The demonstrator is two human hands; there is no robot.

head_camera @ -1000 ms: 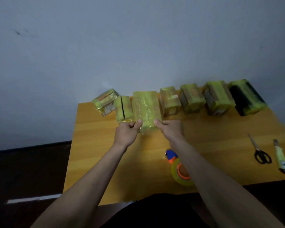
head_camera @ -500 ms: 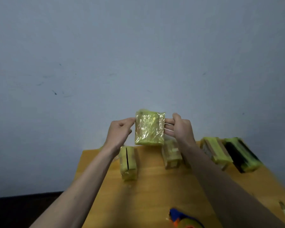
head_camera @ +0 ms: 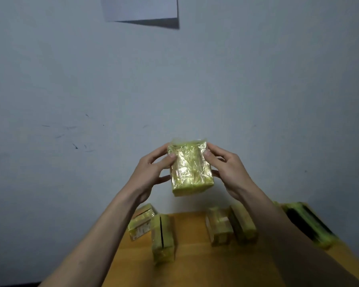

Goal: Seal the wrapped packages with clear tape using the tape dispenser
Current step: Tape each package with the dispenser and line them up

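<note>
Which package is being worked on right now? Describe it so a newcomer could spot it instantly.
Above the far edge of the orange wooden table, against the grey wall, the left hand and right hand grip a yellow-green package in crinkly clear wrap. It is the only package held in the air; the others sit in a row on the table.

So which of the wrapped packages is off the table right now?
The shiny yellow package, held up before the wall between the left hand and right hand; the others sit on the table.
</note>
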